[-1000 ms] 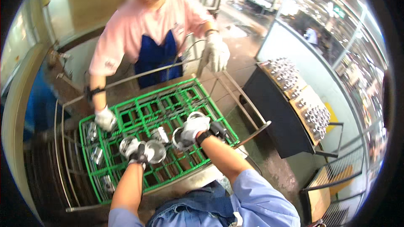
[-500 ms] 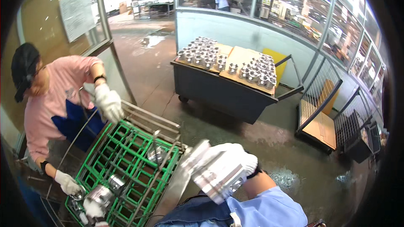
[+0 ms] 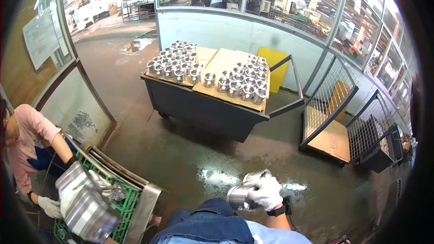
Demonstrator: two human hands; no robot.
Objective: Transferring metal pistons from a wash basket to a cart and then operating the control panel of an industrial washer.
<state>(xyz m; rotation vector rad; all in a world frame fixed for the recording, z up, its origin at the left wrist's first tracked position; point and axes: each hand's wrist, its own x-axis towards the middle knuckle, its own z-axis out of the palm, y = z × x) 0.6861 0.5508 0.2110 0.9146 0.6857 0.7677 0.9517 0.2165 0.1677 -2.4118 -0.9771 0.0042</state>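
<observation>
Head view: your white-gloved left hand [image 3: 68, 194] grips shiny, blurred silver metal cylinders [image 3: 92, 219] in front of the green grid rack [image 3: 131, 205]. Your white-gloved right hand [image 3: 267, 193] is closed round a pair of silver metal cups [image 3: 237, 197]. Beside the rack, you see a pink-shirted co-worker [image 3: 38, 124]. Farther off, short silver cylinders [image 3: 235, 88] stand in rows on a cardboard-topped dark grey cart [image 3: 199, 110], before a pale blue windowed partition [image 3: 203, 29].

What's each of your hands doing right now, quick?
Left hand: closed, holding blurry shiny metal parts.
Right hand: closed, holding shiny metal cylinders.
</observation>
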